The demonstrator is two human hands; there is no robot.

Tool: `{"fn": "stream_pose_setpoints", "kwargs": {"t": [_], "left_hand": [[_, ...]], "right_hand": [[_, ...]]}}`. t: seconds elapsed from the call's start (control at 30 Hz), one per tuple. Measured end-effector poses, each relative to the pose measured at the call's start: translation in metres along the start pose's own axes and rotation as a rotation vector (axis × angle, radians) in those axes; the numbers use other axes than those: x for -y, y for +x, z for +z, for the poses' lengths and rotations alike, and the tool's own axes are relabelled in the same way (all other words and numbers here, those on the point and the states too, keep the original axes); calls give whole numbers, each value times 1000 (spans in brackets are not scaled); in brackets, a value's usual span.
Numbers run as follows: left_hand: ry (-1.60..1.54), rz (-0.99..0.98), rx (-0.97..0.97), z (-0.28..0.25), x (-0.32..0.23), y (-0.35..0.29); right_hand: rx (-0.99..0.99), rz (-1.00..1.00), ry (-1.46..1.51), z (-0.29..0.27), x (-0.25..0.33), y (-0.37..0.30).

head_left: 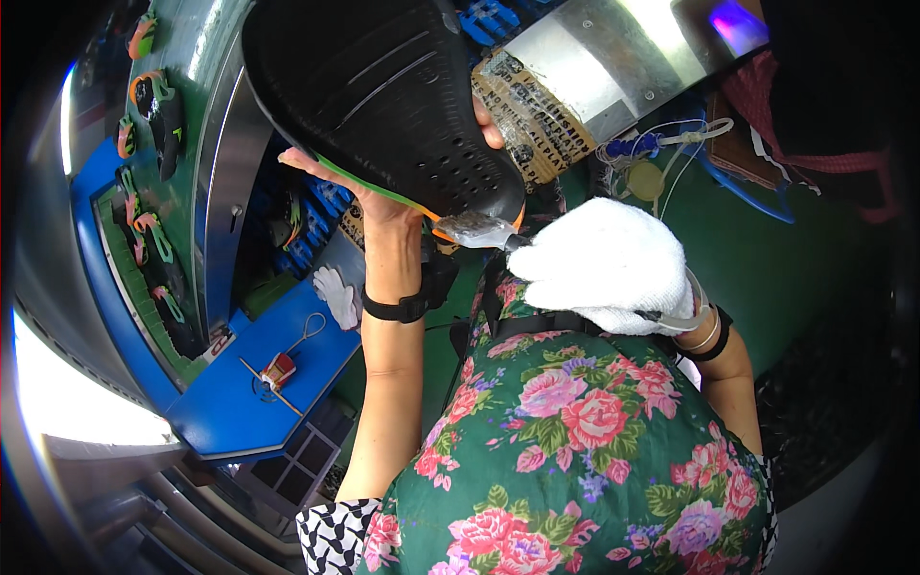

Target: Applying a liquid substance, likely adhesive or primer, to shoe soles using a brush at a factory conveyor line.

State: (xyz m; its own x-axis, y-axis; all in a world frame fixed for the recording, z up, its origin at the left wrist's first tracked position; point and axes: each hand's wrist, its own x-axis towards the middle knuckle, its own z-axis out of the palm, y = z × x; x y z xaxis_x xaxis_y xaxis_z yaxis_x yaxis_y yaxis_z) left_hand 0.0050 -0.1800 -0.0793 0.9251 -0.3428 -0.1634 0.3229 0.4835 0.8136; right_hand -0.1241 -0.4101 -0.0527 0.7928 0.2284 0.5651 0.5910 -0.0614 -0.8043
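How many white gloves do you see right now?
2: a worn glove on the right hand, and a loose glove at the edge of the blue table. Another may be hidden under the loose one.

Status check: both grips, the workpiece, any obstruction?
Left grip, bare: holding black perforated shoe sole. Right grip, white-gloved: holding flat-bladed tool at the sole's perforated end. Nothing visibly blocking the tool.

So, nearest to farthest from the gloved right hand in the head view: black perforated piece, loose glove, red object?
1. Black perforated piece: in left hand.
2. Loose glove: left, by blue table's edge.
3. Red object: farther left, on table.
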Motion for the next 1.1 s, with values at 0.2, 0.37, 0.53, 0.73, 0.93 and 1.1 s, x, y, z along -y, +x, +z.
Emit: {"fn": "stream_pose_setpoints", "kwargs": {"t": [0.2, 0.37, 0.53, 0.73, 0.93, 1.1], "left_hand": [[-188, -112, 288, 9, -3, 1], [-166, -92, 276, 8, -6, 4], [-171, -55, 326, 11, -5, 7], [-222, -73, 309, 19, -6, 7], [-196, -83, 215, 11, -3, 9], [-242, -58, 364, 1, 2, 16]], "right_hand": [[13, -16, -12, 4, -3, -3], [19, 19, -4, -4, 2, -5], [-5, 13, -15, -5, 0, -4], [-60, 107, -51, -3, -1, 2], [-97, 276, 225, 3, -4, 3], [-160, 345, 301, -5, -5, 7]]}}
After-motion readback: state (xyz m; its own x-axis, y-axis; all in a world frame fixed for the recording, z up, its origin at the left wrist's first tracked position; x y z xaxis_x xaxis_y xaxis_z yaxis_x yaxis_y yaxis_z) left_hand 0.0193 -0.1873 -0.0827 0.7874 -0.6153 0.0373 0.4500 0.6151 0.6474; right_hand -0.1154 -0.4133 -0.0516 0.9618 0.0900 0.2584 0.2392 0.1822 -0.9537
